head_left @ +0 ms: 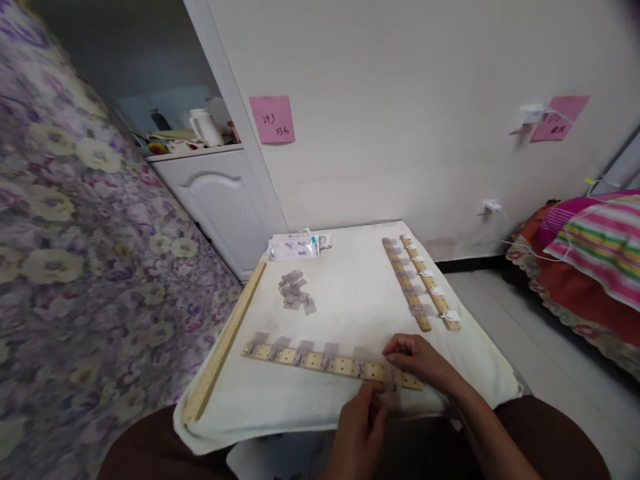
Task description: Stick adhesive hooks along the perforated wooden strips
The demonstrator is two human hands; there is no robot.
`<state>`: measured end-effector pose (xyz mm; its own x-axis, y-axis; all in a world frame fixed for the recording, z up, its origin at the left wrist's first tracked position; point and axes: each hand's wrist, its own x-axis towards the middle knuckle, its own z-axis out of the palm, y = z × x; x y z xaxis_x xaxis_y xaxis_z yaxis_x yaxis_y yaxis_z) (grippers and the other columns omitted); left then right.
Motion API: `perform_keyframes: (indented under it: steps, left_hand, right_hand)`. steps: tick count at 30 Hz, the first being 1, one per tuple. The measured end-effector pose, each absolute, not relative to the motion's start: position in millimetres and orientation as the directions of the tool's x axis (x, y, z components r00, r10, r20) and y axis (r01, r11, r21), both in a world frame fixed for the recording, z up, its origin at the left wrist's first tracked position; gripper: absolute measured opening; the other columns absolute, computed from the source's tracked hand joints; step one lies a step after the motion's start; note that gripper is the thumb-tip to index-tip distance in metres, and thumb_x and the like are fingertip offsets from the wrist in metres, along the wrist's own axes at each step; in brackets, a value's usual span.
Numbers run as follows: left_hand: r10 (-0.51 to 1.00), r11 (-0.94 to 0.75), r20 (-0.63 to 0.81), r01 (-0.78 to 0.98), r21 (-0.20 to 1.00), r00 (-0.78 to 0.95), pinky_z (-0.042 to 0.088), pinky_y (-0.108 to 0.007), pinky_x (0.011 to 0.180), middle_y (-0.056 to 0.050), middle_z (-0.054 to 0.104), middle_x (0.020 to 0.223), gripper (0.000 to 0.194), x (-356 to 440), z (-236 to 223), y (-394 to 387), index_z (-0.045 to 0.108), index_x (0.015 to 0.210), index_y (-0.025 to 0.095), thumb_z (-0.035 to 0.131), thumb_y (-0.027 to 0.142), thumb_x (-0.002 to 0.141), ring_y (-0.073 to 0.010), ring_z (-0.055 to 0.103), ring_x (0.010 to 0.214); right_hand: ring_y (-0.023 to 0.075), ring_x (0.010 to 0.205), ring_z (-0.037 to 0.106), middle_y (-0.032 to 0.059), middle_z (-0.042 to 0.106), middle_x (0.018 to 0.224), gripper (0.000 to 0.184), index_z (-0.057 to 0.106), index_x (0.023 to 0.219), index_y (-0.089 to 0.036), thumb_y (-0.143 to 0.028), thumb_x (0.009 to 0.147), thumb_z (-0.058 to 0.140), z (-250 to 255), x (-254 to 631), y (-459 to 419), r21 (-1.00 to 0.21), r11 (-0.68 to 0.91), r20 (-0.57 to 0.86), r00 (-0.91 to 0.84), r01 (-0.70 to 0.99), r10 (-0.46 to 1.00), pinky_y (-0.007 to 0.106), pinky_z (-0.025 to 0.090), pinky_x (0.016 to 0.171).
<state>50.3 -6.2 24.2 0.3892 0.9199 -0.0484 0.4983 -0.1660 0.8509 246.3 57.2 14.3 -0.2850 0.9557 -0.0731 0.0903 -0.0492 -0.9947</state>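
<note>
A narrow wooden strip [343,366] with rows of holes lies across the near part of the table. Several clear plastic cards [329,355] with small metal pieces are set along it. Close to its right end, another clear plastic card [393,381] sits between my hands. From the near side, the fingers of my left hand [359,427] close on that card's left edge. My right hand [419,358] is just beyond the strip, thumb and forefinger pinched above the card's far edge. Whatever lies between those right fingertips is too small to tell.
More clear cards [296,292] lie in a pile left of centre. Two filled strips [406,285] run along the right side. A bare wooden bar [225,343] borders the left edge, and printed packets [294,247] lie at the back. A floral curtain [100,267] hangs left.
</note>
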Motion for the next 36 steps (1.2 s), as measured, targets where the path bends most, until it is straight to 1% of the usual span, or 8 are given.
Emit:
perform_keyframes:
  steps: [4, 7, 9, 15, 21, 24, 31, 36]
  left_hand:
    - [0.879, -0.278, -0.027, 0.557, 0.783, 0.476, 0.042, -0.025, 0.068, -0.002, 0.062, 0.080, 0.018, 45, 9, -14, 0.058, 0.092, 0.019, 0.044, 0.014, 0.083, -0.0151, 0.056, 0.074]
    - [0.818, -0.433, 0.056, 0.550, 0.714, 0.572, 0.045, -0.029, 0.076, -0.005, 0.063, 0.091, 0.026, 44, 5, -15, 0.059, 0.099, 0.020, 0.042, 0.010, 0.082, -0.0171, 0.057, 0.085]
    - [0.782, -0.521, 0.103, 0.553, 0.650, 0.615, 0.047, -0.031, 0.077, -0.006, 0.061, 0.094, 0.029, 44, 3, -13, 0.058, 0.103, 0.020, 0.040, 0.009, 0.082, -0.0182, 0.057, 0.087]
    - [0.746, -0.645, 0.228, 0.594, 0.480, 0.625, 0.052, -0.037, 0.074, -0.009, 0.060, 0.097, 0.039, 39, -8, -8, 0.049, 0.120, 0.017, 0.037, 0.007, 0.084, -0.0212, 0.057, 0.087]
    - [0.710, -0.702, 0.337, 0.585, 0.407, 0.618, 0.051, -0.042, 0.088, -0.013, 0.057, 0.116, 0.053, 36, -24, -8, 0.030, 0.137, 0.019, 0.038, 0.007, 0.086, -0.0221, 0.056, 0.106]
    - [0.709, -0.704, 0.342, 0.596, 0.386, 0.616, 0.050, -0.043, 0.093, -0.013, 0.054, 0.124, 0.060, 38, -25, -7, 0.025, 0.140, 0.020, 0.039, 0.006, 0.084, -0.0227, 0.053, 0.112]
    - [0.709, -0.704, 0.299, 0.619, 0.347, 0.639, 0.053, -0.042, 0.084, -0.013, 0.059, 0.113, 0.067, 45, -24, -4, 0.023, 0.142, 0.018, 0.037, 0.003, 0.078, -0.0229, 0.057, 0.102]
    - [0.739, -0.672, 0.237, 0.661, 0.333, 0.631, 0.051, -0.042, 0.085, -0.013, 0.058, 0.112, 0.066, 45, -27, -5, 0.026, 0.141, 0.018, 0.038, 0.002, 0.078, -0.0226, 0.056, 0.101]
  right_hand:
    - [0.0123, 0.062, 0.049, -0.0015, 0.057, 0.067, 0.009, 0.063, 0.079, -0.016, -0.023, 0.075, 0.058, 7, 248, 60, -0.983, -0.016, -0.062, -0.247, 0.184, 0.967, 0.024, 0.035, 0.057]
    - [0.0128, 0.063, 0.050, -0.0010, 0.058, 0.067, 0.010, 0.063, 0.078, -0.016, -0.022, 0.076, 0.056, 4, 249, 62, -0.974, 0.004, -0.049, -0.229, 0.226, 0.972, 0.024, 0.035, 0.058]
    - [0.0132, 0.064, 0.050, -0.0005, 0.059, 0.068, 0.011, 0.064, 0.078, -0.015, -0.022, 0.077, 0.056, 2, 249, 63, -0.971, 0.015, -0.039, -0.223, 0.237, 0.974, 0.024, 0.036, 0.060]
    - [0.0137, 0.065, 0.051, -0.0003, 0.060, 0.069, 0.010, 0.064, 0.078, -0.016, -0.022, 0.076, 0.056, 3, 248, 63, -0.969, 0.005, -0.047, -0.208, 0.245, 0.977, 0.024, 0.037, 0.060]
    - [0.0134, 0.065, 0.052, -0.0008, 0.059, 0.069, 0.010, 0.064, 0.078, -0.016, -0.021, 0.076, 0.056, 2, 246, 61, -0.971, -0.003, -0.051, -0.197, 0.238, 0.979, 0.024, 0.038, 0.060]
    - [0.0132, 0.064, 0.051, -0.0012, 0.059, 0.068, 0.009, 0.063, 0.078, -0.016, -0.021, 0.076, 0.056, 0, 246, 61, -0.971, 0.002, -0.045, -0.191, 0.240, 0.980, 0.023, 0.037, 0.059]
    - [0.0130, 0.063, 0.050, -0.0013, 0.058, 0.067, 0.009, 0.063, 0.078, -0.016, -0.022, 0.076, 0.056, -2, 246, 62, -0.973, -0.004, -0.048, -0.186, 0.231, 0.981, 0.024, 0.036, 0.058]
    - [0.0124, 0.062, 0.050, -0.0019, 0.057, 0.066, 0.008, 0.063, 0.077, -0.016, -0.020, 0.075, 0.056, -4, 246, 62, -0.975, -0.019, -0.060, -0.178, 0.220, 0.982, 0.023, 0.036, 0.057]
